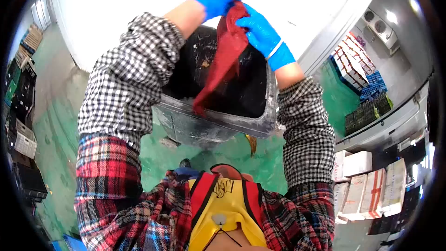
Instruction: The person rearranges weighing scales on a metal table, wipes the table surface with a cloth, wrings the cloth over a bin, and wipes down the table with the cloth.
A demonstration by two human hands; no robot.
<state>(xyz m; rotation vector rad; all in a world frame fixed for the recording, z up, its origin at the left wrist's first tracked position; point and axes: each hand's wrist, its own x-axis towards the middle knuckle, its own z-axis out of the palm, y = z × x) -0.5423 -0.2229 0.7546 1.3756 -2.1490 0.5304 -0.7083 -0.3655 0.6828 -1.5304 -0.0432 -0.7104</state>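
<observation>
A dark red cloth (225,51) hangs over a large black bin (216,128), its lower end lying across the bin's near rim. At the cloth's top my left hand (216,1), in a blue glove, is closed on it. My right hand (262,32), also blue-gloved with a white band at the wrist, grips the cloth's upper right edge. The bin is open, and its dark inside shows stains and small bits on the wall. What lies at its bottom cannot be made out.
White boxes (357,163) stand at the lower right, with stacked cartons (355,60) beyond a doorway. Black crates (23,94) and a white crate (25,140) line the left side. A yellowish scrap (252,145) lies on the green floor (267,158) beside the bin.
</observation>
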